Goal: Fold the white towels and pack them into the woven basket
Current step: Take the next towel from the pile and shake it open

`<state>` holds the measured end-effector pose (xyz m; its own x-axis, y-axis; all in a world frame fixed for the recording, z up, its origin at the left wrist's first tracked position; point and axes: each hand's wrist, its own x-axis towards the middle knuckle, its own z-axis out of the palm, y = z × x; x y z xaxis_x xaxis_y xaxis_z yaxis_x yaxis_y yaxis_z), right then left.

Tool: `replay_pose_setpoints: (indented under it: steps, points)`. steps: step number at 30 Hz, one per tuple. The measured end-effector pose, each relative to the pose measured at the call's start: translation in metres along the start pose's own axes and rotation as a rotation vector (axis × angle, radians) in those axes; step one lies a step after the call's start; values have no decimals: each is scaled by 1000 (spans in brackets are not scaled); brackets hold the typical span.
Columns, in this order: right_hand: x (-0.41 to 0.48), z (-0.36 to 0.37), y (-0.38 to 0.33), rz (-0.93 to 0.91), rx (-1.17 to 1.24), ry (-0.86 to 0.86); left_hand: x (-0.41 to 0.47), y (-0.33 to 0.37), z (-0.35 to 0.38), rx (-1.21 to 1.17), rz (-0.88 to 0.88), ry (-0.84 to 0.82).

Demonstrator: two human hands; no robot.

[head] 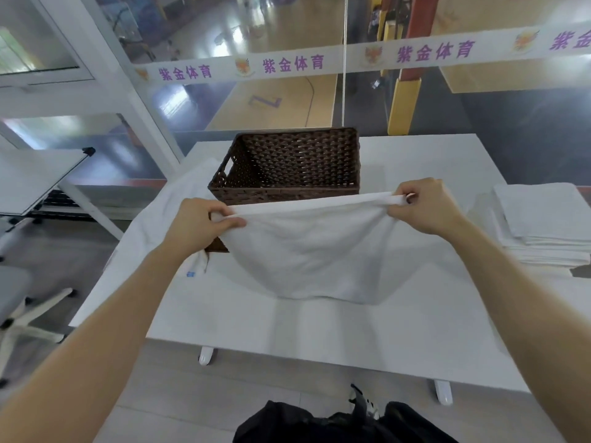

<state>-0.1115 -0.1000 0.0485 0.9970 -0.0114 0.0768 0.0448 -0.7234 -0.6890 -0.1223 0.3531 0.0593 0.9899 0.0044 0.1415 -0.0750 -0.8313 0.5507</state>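
A white towel (315, 251) hangs stretched between my two hands above the white table (287, 330), its lower edge sagging onto the tabletop. My left hand (204, 222) pinches the towel's upper left corner. My right hand (425, 206) pinches the upper right corner. Behind the towel stands the dark brown woven basket (287, 164); nothing shows inside it, and the towel hides its front wall in part. Another white towel (166, 212) lies spread on the table to the left of the basket. A stack of folded white towels (543, 222) sits at the right edge.
A grey office chair (19, 298) stands at the left, beside a second white desk (35, 177). Behind the table runs a glass wall with a white banner (319, 59). A dark bag (335, 423) lies on the floor at the table's front edge.
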Motion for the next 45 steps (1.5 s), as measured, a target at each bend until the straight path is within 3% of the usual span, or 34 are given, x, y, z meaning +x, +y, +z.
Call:
replay_pose_setpoints:
  steps: [7,15,22,26,28,33,40,42,45]
  points:
    - [-26,-2,-5,59,20,46,0,9,-9,-129,112,181]
    - [-39,3,-6,131,-2,152,-1,10,-29,7,134,-85]
    - [-52,5,-19,109,-25,150,5,2,-25,-69,175,126]
    - [-61,14,-29,88,-118,195,13,8,-23,-20,228,131]
    - [-64,21,-32,110,-157,82,19,17,-20,62,277,115]
    - [-72,73,-32,246,-272,-264,21,57,-17,13,437,107]
    - [-55,146,-71,291,10,-224,18,83,-42,128,585,85]
    - [-46,154,-89,236,123,-229,16,84,-53,168,632,98]
    - [-31,168,-107,108,104,-282,11,80,-68,195,657,122]
